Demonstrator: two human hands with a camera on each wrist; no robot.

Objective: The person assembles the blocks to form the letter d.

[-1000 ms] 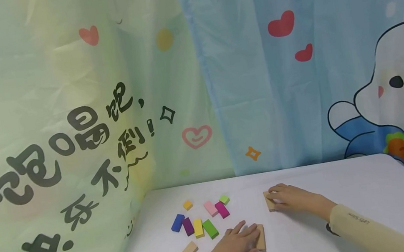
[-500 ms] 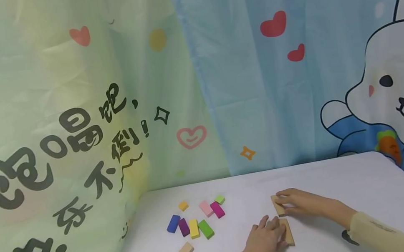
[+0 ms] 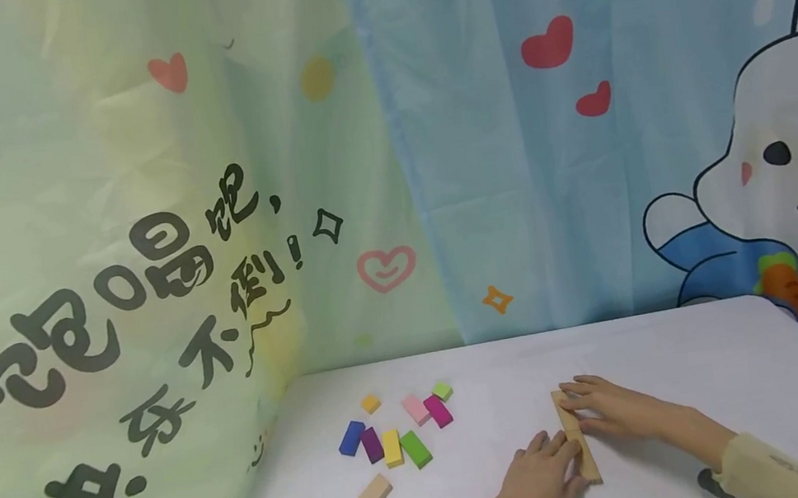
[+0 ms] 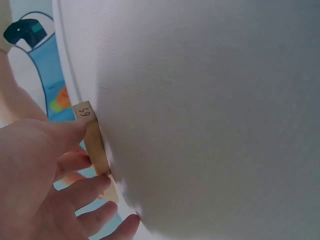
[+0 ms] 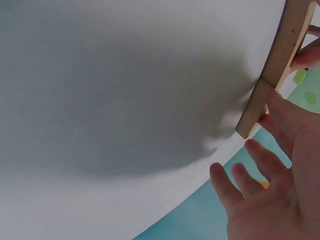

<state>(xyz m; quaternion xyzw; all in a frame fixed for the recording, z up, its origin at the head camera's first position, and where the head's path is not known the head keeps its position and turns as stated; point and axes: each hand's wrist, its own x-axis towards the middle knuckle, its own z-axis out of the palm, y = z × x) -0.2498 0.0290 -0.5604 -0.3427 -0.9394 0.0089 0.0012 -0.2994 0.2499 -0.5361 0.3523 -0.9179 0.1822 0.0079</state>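
Observation:
Two plain wooden blocks lie end to end in a line on the white table, right of centre in the head view. On the near block, my left hand has its thumb and fingertips pinching the sides. The left wrist view shows the number 65 on that block's end. My right hand pinches the far block between thumb and index finger, its other fingers spread. In the right wrist view, the far block meets the longer-looking near block at a thin seam.
Left of my hands lie several coloured blocks, among them a blue block, a yellow block, a green block and a pink block. Another wooden block lies nearer me. A printed curtain hangs behind the table.
Both hands have slid their wooden blocks to the right across the table. The near block has come up to the far one, so the earlier gap between them is gone.

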